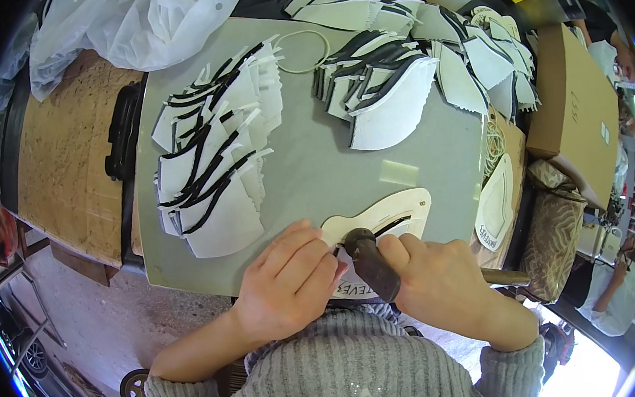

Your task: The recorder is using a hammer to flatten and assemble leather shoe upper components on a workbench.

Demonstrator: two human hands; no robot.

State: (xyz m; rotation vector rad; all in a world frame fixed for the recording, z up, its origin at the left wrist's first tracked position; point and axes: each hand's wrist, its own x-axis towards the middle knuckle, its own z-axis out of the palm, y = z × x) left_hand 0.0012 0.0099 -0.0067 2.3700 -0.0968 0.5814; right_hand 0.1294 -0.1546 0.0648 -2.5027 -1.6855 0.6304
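Note:
My right hand is wrapped round a hammer; its dark head sits over the near edge of the table, and the wooden handle end sticks out past my wrist. Beneath the head lies a cream shaped template with lettering on its near part and a black-edged strip along it. My left hand is closed, fingers curled at the template's left side by the hammer head. What its fingertips pinch is hidden. A small pale rectangular piece lies just beyond the template.
On the grey-green tabletop are stacks of white pieces with black trim, at left and far right. A second template and a cardboard box stand at right. A plastic bag lies at far left. Other people sit at far right.

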